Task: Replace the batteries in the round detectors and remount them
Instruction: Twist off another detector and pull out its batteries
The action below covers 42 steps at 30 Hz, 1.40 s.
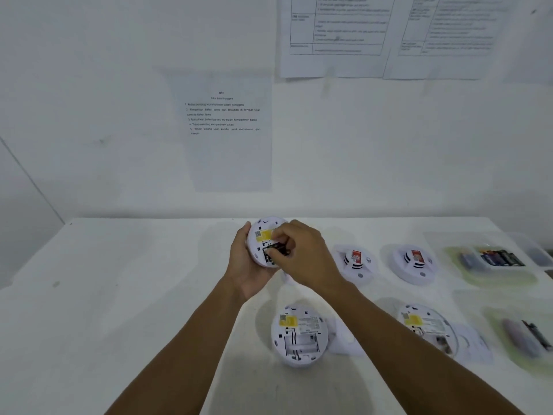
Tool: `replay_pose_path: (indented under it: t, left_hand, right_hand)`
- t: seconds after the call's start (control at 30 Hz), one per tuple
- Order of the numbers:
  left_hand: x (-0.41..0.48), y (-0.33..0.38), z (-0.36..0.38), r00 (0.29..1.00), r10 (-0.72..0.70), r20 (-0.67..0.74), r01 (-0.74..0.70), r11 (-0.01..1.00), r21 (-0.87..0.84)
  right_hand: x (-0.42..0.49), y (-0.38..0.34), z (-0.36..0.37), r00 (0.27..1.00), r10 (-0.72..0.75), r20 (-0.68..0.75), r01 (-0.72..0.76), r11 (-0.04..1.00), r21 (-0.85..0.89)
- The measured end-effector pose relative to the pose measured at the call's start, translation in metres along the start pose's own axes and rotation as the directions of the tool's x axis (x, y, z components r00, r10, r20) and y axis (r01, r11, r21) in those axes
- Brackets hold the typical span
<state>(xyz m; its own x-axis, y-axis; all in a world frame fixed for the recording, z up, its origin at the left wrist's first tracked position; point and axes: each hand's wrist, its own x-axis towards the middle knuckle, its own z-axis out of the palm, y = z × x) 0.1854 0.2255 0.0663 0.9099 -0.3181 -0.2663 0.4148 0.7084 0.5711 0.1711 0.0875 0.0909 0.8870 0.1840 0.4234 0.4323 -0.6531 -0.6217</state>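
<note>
The smoke detector (263, 241) sits underside-up in the left hand (245, 265), cradled steady above the surface (134, 295) so the right hand (302, 256) can pinch a battery (279, 249) at its compartment.

Your two forearms come into the picture from the bottom edge, and both are bare all the way down: no sleeve, cuff or fabric shows anywhere along them. Your left hand (248, 262) wears no glove, and nothing sits on the wrist behind it, neither watch nor band. Your right hand (302, 259) is equally uncovered, with a bare wrist and no ring that can be made out on the fingers that show. The fingernails look short, though the picture is too soft to say more. No marks, tape or straps appear on either arm.
</note>
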Motion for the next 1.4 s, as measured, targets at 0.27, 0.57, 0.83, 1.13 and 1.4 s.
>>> replay_pose_path:
  t: [0.27,0.57,0.83,1.13,1.4]
  left_hand:
    - [-0.01,-0.027,0.031,0.998,-0.045,0.045,0.04,0.994,0.106]
    - [-0.015,-0.09,0.095,0.996,-0.028,0.084,0.007,0.971,0.239]
    - [-0.02,-0.181,0.171,0.998,-0.025,0.051,0.017,0.988,0.155]
    - [-0.028,-0.262,0.233,0.997,-0.014,0.069,0.012,0.999,0.03]
    - [-0.02,-0.291,0.242,0.995,-0.049,0.082,0.045,0.997,0.057]
  right_hand:
    - [-0.03,-0.008,-0.026,0.987,0.063,-0.148,-0.075,0.994,-0.081]
    - [-0.074,0.023,-0.091,0.965,0.025,-0.26,-0.057,0.992,-0.116]
    - [-0.13,0.081,-0.186,0.965,-0.13,-0.227,0.105,0.988,-0.116]
    - [-0.178,0.135,-0.283,0.957,-0.281,-0.077,0.279,0.96,-0.034]
    - [-0.189,0.213,-0.365,0.963,0.271,0.009,-0.271,0.961,0.054]
